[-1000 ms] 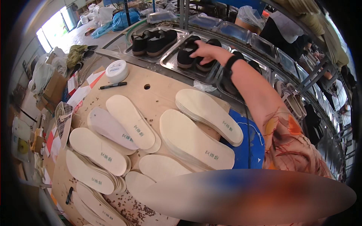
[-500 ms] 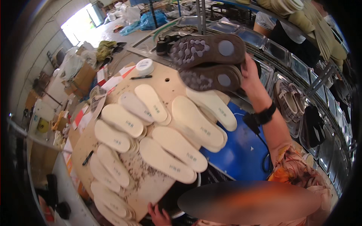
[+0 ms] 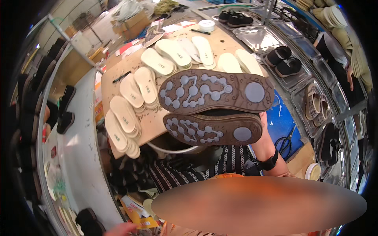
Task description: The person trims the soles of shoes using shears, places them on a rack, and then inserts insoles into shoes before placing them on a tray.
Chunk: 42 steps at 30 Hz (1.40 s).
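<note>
A pair of shoes (image 3: 214, 92) with brown soles and grey round studs is held up in front of me, soles facing me. My right hand (image 3: 264, 124) grips the pair at the heel end; most of its fingers are hidden behind the shoes. My left hand (image 3: 122, 229) is a blur at the bottom edge, near a yellow-and-white packet (image 3: 138, 214); its fingers cannot be made out. Behind the shoes, cream insoles (image 3: 157, 61) lie in stacks across a wooden board (image 3: 230, 39).
Beyond the board's right side are scissors (image 3: 285, 143) on a blue surface (image 3: 281, 110). Metal trays (image 3: 256, 39) holding dark shoes (image 3: 283, 61) and plaid shoes (image 3: 315, 104) line the right. A long grey shelf (image 3: 84, 149) stands at left, with black shoes (image 3: 66, 110) on it.
My right hand has brought the shoes nearer and lower, toward the middle of the view. My left hand has moved from the board's near edge to the lower left. The view has turned leftward.
</note>
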Each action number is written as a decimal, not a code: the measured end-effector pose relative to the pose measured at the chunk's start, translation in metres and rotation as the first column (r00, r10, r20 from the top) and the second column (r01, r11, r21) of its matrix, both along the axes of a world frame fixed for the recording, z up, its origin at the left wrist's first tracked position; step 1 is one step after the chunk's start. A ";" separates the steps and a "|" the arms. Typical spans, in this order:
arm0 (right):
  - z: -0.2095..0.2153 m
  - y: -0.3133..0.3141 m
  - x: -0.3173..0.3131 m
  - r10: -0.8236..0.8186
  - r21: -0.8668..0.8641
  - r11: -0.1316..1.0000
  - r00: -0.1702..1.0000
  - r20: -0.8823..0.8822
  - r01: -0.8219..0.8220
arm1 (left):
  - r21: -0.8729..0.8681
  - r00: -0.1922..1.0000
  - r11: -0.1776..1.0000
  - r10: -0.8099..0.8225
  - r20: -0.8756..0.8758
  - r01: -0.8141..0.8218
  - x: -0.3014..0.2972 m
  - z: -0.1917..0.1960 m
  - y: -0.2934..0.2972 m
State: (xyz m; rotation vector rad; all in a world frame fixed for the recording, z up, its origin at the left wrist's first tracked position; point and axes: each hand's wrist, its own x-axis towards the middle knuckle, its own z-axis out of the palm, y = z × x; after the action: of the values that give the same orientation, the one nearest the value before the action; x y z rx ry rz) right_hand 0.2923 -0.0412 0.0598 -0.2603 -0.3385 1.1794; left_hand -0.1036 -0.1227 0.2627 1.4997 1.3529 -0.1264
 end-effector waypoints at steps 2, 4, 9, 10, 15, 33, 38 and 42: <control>-0.002 -0.005 -0.005 0.226 -0.073 0.968 0.963 -0.145 -0.238 | -0.065 0.986 0.998 -0.029 -0.163 0.019 -0.007 0.040 0.020; -0.020 -0.005 -0.005 0.291 -0.113 0.946 0.951 -0.107 -0.302 | 0.143 0.963 0.959 -0.221 -0.154 0.244 -0.023 0.062 0.050; -0.017 -0.004 -0.027 0.376 -0.171 0.903 0.918 -0.128 -0.393 | 0.558 0.975 0.803 0.216 0.053 -0.208 0.045 0.032 0.171; -0.019 -0.002 -0.035 0.364 -0.195 0.909 0.929 -0.059 -0.369 | 0.375 0.965 0.893 0.262 0.015 -0.248 0.051 0.015 0.178; -0.006 -0.021 -0.052 0.404 -0.378 0.900 0.745 0.530 -0.219 | -0.249 0.902 0.935 0.319 0.291 -0.251 0.101 -0.126 0.115; -0.019 -0.054 -0.026 0.520 -0.213 0.776 -0.411 0.749 0.594 | 0.444 0.787 0.677 0.350 0.508 -0.587 0.056 -0.243 0.119; -0.087 -0.163 0.112 0.963 -0.130 0.209 -0.182 0.197 0.969 | 0.669 0.955 0.735 0.105 -0.278 0.114 0.105 -0.211 0.124; -0.104 -0.194 0.110 0.978 -0.247 0.140 -0.095 0.185 0.959 | 0.519 0.940 0.840 0.034 -0.339 0.157 0.140 -0.257 0.151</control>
State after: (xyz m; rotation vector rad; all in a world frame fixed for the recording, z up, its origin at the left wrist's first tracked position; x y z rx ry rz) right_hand 0.4027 -0.2356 -0.0444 -3.1759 -0.8845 0.4125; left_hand 0.0362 0.0278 0.0055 2.0711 1.7084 -0.0416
